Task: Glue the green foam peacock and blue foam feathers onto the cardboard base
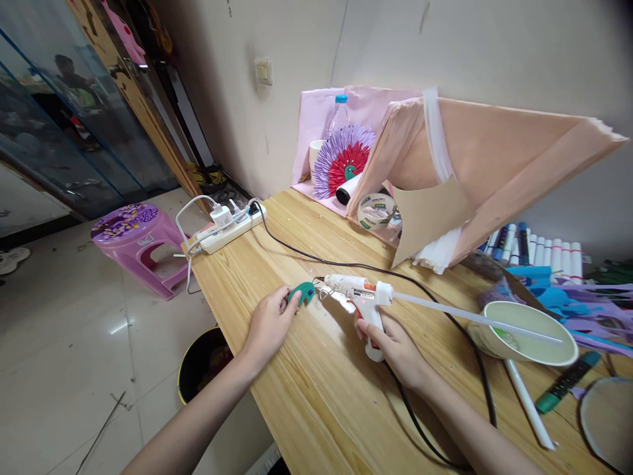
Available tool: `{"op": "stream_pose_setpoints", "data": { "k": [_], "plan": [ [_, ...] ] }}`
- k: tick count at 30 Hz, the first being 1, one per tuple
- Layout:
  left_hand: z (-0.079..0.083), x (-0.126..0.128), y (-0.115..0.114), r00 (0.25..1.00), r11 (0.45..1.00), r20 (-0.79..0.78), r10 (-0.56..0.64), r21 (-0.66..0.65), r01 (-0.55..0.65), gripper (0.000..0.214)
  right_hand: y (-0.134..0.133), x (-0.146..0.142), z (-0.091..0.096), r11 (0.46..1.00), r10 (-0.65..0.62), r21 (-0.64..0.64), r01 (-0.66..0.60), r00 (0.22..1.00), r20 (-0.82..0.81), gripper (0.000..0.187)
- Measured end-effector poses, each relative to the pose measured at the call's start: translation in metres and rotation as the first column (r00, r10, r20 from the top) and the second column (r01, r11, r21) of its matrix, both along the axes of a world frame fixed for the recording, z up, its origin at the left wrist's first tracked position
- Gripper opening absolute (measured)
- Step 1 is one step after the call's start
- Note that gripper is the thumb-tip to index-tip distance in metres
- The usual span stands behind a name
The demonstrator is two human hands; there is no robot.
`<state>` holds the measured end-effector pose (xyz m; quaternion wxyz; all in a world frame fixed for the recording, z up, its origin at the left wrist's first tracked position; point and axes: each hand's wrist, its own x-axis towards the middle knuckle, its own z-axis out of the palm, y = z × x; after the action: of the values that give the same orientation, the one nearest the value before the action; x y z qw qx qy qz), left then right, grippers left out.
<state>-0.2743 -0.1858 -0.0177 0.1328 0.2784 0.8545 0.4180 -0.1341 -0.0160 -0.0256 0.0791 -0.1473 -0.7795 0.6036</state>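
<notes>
Between the thumb and fingers of my left hand (271,323) is a small green bird-head cutout (301,293) with a dark blue dot on it. It is held just over the wooden table (316,396). My right hand (393,343) grips the handle of a white hot glue gun (366,297). The gun's nozzle points left, close to the cutout; whether they touch I cannot tell. A long translucent glue stick (469,313) sticks out from the back of the gun, over a pale bowl (531,330). The gun's wire stand shows near the nozzle.
A black cord (321,256) runs across the table from a white power strip (235,227) at the left edge. Behind stand a purple-and-red paper flower (341,161), a tape roll (376,210) and a pink box (519,152). Markers (554,254) lie right; a bin (198,369) is below.
</notes>
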Motion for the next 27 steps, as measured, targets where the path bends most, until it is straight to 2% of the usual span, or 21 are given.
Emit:
{"op": "stream_pose_setpoints", "data": {
  "k": [15, 21, 27],
  "plan": [
    [-0.0007, -0.0007, 0.0002, 0.999, 0.999, 0.045, 0.022, 0.032, -0.024, 0.032, 0.0007, 0.0009, 0.0023, 0.998, -0.059, 0.024, 0.058, 0.998, 0.035, 0.032],
    [-0.0015, -0.001, 0.001, 0.996, 0.998, 0.075, 0.045, 0.045, -0.048, 0.033, 0.0015, 0.0038, 0.0022, 0.999, -0.03, -0.029, 0.031, 0.999, 0.031, 0.036],
    [-0.0024, -0.001, 0.0005, 0.996, 0.997, 0.075, 0.048, 0.055, -0.052, 0.033, 0.0004, 0.0039, 0.0018, 1.0, -0.015, -0.007, 0.015, 1.0, 0.017, 0.031]
  ]
}}
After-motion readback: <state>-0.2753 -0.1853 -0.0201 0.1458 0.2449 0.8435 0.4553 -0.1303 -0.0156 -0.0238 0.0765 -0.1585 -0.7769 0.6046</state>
